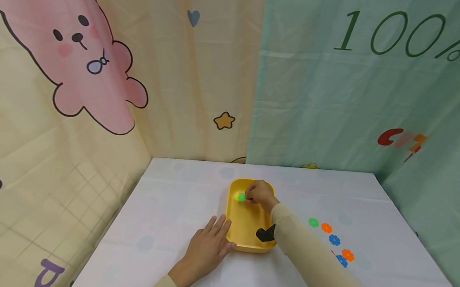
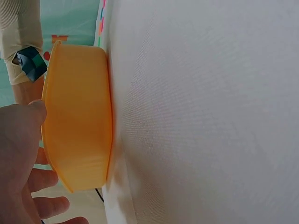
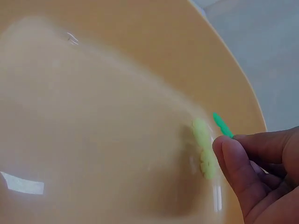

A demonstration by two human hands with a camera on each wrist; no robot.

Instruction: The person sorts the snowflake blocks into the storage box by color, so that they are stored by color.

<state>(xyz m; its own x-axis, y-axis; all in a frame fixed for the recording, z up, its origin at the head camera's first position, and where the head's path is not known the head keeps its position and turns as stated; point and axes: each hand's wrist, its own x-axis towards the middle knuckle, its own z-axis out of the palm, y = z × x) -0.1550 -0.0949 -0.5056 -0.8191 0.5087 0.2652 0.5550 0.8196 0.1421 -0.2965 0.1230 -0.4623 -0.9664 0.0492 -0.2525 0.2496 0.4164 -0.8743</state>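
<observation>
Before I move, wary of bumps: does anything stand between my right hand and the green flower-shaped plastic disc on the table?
Yes, the yellow plastic tray: its right rim separates your right hand from the disc.

I find the right hand covering part of the green disc it pinches, while the right sleeve hides a stretch of the tray's right side and partly covers a reddish sliver too small for me to identify. From the left wrist, the tray's inside is hidden from me, and the left hand runs off the picture's left edge. From the right wrist, the left, top and bottom edges crop the tray.
</observation>
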